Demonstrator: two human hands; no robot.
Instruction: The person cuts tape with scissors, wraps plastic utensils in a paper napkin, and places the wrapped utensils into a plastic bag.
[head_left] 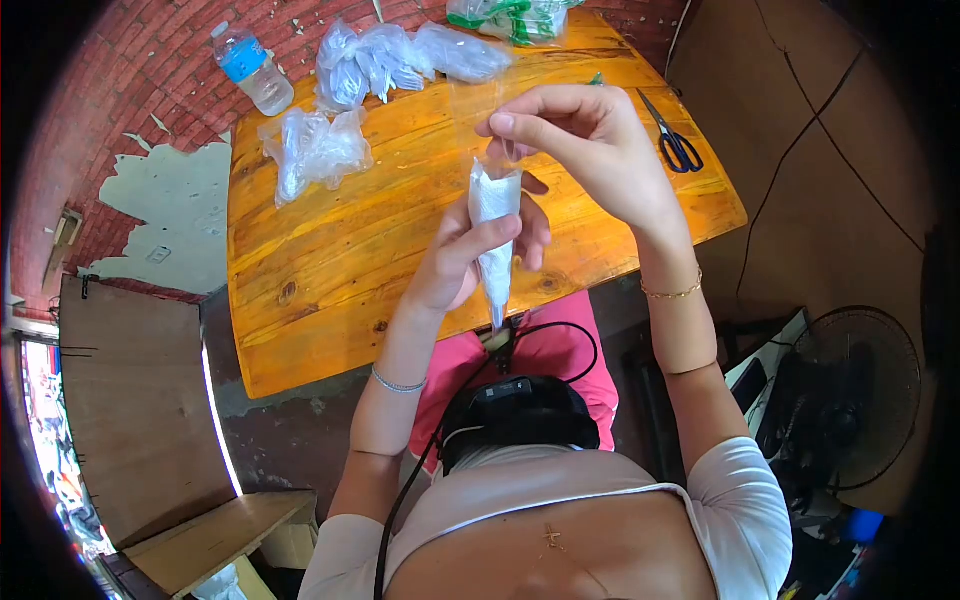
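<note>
My left hand (pixel 470 243) is wrapped round a white napkin bundle (pixel 496 215), which hangs upright, with a narrow grey tip at its lower end. The bundle seems to be in a clear plastic sleeve (pixel 478 110) that rises above it. Thumb and forefinger of my right hand (pixel 560 130) pinch this clear plastic just above the bundle's top. Both hands are over the front part of the wooden table (pixel 330 290).
Farther back lie clear bags of plastic utensils (pixel 370 60), a crumpled clear bag (pixel 315 150) and a green-and-white plastic package (pixel 515 18). A water bottle (pixel 252 68) stands at the back left; scissors (pixel 672 135) lie at right. A fan (pixel 850 400) stands beside me.
</note>
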